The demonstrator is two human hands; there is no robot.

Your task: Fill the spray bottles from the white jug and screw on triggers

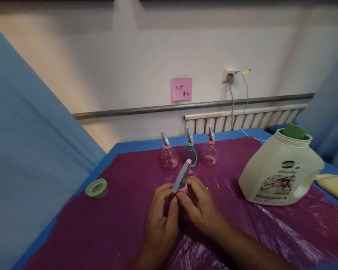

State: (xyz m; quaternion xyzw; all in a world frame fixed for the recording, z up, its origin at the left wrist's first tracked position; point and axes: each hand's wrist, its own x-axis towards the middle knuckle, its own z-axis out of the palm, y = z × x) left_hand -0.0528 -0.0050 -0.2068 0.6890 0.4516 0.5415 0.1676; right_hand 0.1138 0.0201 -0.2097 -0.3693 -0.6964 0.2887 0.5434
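Note:
Both hands are closed around a spray bottle (183, 186) with a grey trigger head, pink nozzle and pink collar, at the lower middle of the view. My left hand (163, 210) grips it from the left, its thumb and fingers near the collar. From the right, my right hand (201, 206) has its thumb and fingers at the collar. The bottle's body is mostly hidden behind the hands. Just beyond stand a pink-collared spray bottle (168, 159), a teal spray bottle (193, 156) and another pink-collared spray bottle (210, 154), all upright.
A large white plastic jug (259, 170) with a green scoop (294, 131) in its mouth stands at right. A pale green cap (97, 188) lies at left. Purple plastic sheeting (124, 225) covers the blue table; folded yellow cloth (334, 185) lies far right.

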